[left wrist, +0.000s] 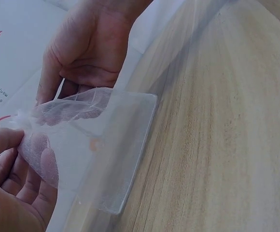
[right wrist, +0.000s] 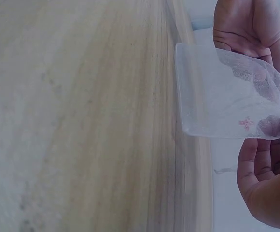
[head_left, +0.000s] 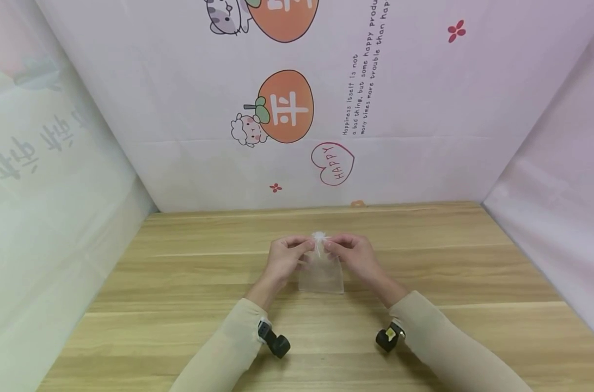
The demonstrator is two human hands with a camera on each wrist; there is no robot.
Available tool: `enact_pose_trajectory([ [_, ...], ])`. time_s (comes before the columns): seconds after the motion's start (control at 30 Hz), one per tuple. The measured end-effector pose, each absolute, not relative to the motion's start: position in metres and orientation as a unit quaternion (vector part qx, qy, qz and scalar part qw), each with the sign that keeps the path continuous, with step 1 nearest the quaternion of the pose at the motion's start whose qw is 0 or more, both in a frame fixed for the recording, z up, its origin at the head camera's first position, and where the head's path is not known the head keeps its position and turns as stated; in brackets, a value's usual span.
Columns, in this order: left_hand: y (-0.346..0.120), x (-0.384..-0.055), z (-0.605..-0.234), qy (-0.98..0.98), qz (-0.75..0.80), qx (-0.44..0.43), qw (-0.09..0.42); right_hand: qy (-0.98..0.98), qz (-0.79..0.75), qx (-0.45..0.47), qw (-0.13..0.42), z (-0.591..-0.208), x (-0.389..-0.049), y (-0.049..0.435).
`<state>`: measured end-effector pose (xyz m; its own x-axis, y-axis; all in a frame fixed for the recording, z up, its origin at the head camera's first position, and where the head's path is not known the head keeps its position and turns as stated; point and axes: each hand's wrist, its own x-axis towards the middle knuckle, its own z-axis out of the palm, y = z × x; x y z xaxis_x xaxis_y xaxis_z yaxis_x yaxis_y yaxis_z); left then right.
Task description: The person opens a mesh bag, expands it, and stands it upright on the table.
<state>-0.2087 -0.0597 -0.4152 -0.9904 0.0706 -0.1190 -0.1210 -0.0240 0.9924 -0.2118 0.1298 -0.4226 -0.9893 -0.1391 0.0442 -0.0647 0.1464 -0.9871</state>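
Observation:
A sheer white organza drawstring pouch (head_left: 321, 279) hangs between the two hands, its neck gathered into a small frill at the top. On one side of that neck my left hand (head_left: 286, 257) pinches with thumb and forefinger. The right hand (head_left: 359, 256) pinches the other side in the same way. Fingers of both hands show through the thin mesh of the pouch (left wrist: 111, 140) in the left wrist view. Its flat bottom edge is straight in the right wrist view, and the pouch (right wrist: 210, 92) looks see-through, with no contents visible.
A wood-grain table (head_left: 189, 305) lies under the hands. Behind it stands a white printed backdrop (head_left: 189, 163), with pale sheets at left and right. Small black cameras (head_left: 279, 345) are strapped at both wrists over beige sleeves (head_left: 228, 343).

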Motion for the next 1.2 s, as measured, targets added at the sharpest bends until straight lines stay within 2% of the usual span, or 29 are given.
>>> enact_pose_trajectory([
  [0.33,-0.059,-0.189,-0.386,0.69,0.722,-0.017,0.052,0.749,-0.659,-0.057,0.027,-0.423,-0.214,0.13],
  [0.47,-0.06,-0.191,-0.388,0.682,0.729,-0.026,0.055,0.742,-0.668,-0.053,0.024,-0.423,-0.213,0.129],
  [0.7,-0.062,-0.213,-0.422,0.667,0.742,-0.04,0.047,0.732,-0.679,-0.052,0.027,-0.425,-0.214,0.128],
  [1.2,-0.065,-0.21,-0.42,0.645,0.761,-0.052,0.04,0.724,-0.688,-0.051,0.028,-0.418,-0.212,0.129],
])
